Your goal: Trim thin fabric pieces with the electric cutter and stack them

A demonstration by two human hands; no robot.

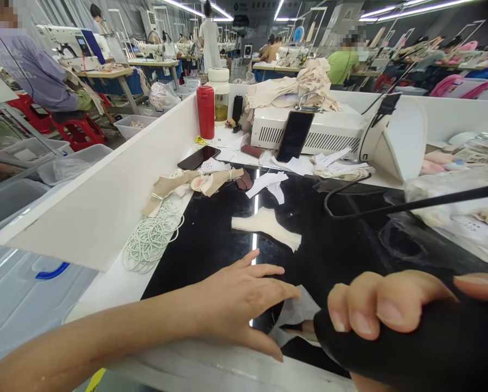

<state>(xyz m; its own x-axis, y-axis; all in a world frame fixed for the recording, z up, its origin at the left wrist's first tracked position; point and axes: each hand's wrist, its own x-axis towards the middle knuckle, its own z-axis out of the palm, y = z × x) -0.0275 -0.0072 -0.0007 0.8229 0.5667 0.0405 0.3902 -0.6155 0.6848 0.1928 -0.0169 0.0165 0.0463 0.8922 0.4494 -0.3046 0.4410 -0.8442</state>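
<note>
My left hand point(249, 296) reaches in over the glossy black work surface point(211, 245), open with its fingers spread and nothing in it. Its fingertips are near a grey, partly see-through pointed piece point(298, 305) at the near side. My right hand point(390, 302), close to the camera, is closed around a thick, rounded black object point(411, 343) like a handle; its kind cannot be made out, and much of it runs out of frame. Beyond my left hand, a cream fabric piece point(266, 223) lies flat on the black surface. White paper strips point(268, 186) lie behind it.
Pale elastic cords point(149, 237) and beige fabric strips point(198, 182) lie left. Behind stand a red bottle point(205, 111), a phone point(295, 136) leaning on a white machine point(329, 128), and a white funnel-shaped hood point(405, 136). A black cable point(423, 206) crosses right. Several people work beyond.
</note>
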